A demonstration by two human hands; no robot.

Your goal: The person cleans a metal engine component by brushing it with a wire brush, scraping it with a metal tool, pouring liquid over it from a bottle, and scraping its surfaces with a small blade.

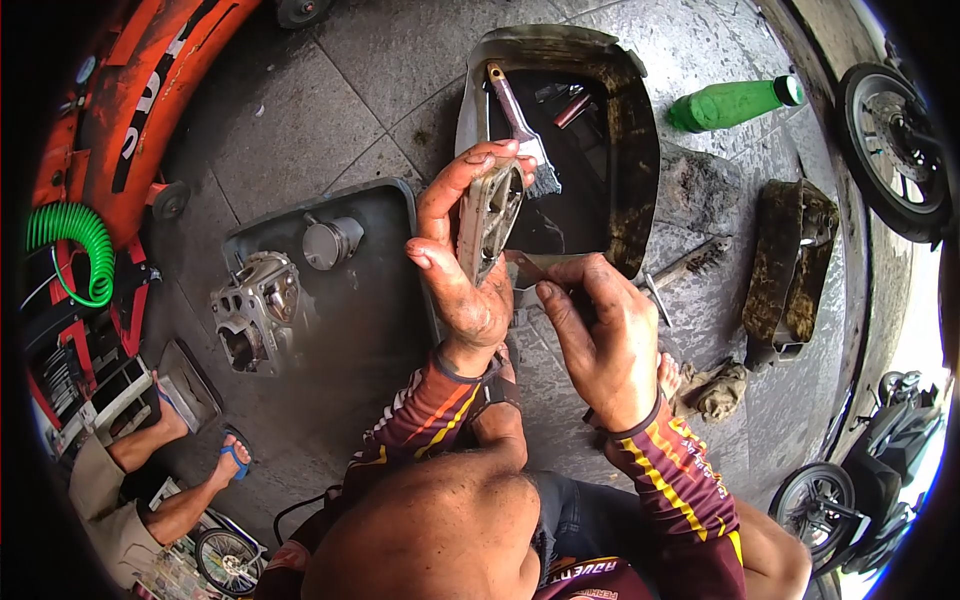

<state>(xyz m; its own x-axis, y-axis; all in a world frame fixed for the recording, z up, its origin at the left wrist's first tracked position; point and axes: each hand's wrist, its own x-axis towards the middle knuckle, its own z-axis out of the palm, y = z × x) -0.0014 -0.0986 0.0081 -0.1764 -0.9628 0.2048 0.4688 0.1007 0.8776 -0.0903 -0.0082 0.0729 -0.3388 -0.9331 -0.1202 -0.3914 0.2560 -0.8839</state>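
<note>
My left hand [465,290] is wrapped round a metal engine cover [490,215], which is held upright with its hollow side facing right. Close beside it, my right hand [610,335] pinches a small thin blade [528,272] between thumb and fingers, its tip near the cover's lower edge. Beyond both hands is an oily metal basin [635,150], where a paintbrush [512,105] leans with its bristles down. A dark tray [370,300] on the left holds a cylinder head [258,310] and a piston [332,243].
On the right are a green bottle [735,103], a dirty metal container [790,270], a T-handle tool [656,297], a brush [690,262] and a rag [715,390]. Motorcycle wheels stand at the right edge. Another person's legs [180,510] are at lower left, below a green coiled hose [95,240].
</note>
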